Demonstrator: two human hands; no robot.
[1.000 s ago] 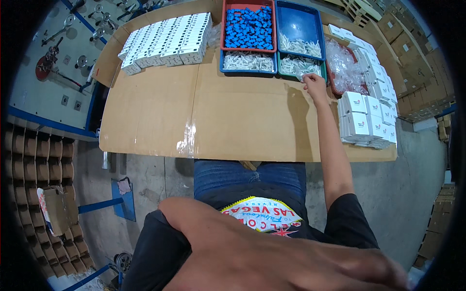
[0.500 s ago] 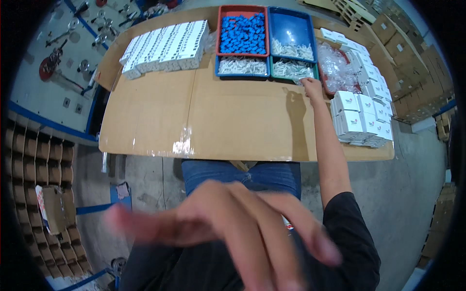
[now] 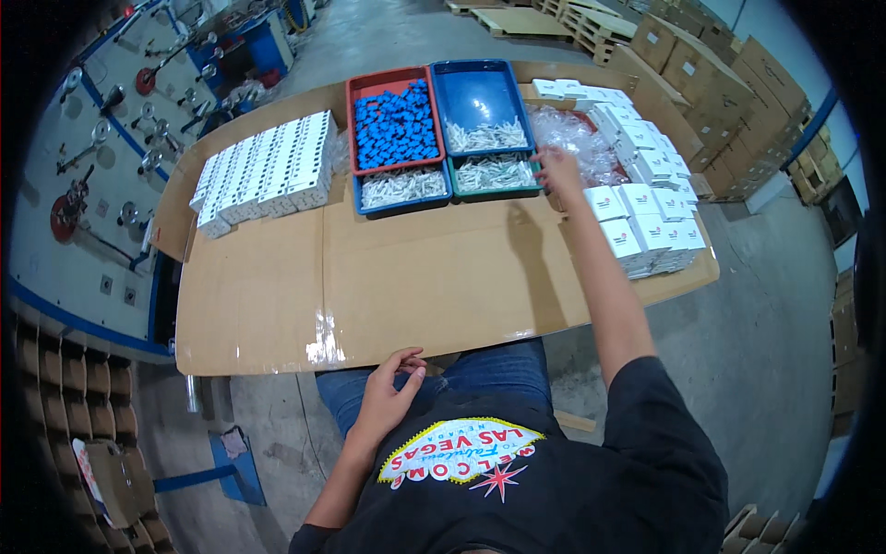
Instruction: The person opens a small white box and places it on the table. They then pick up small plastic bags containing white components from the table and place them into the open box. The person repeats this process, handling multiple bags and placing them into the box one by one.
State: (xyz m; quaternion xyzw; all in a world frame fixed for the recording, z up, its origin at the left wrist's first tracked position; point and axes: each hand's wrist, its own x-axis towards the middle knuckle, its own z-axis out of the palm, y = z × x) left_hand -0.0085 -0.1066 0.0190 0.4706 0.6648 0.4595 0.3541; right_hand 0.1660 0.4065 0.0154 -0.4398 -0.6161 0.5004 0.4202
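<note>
Right hand [image 3: 558,171]: yours, fingers loosely together, empty, at green tray [image 3: 496,175] right corner.
Left hand [image 3: 388,397]: open, on lap.
Nearer: right; tray lies left.

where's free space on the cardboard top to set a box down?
Free: the wide bare cardboard sheet between the trays and the near edge, bordered left by the rows of white boxes and right by the right forearm. Crowded: far edge with the red tray, blue tray, and stacked white boxes beside the right hand.
</note>
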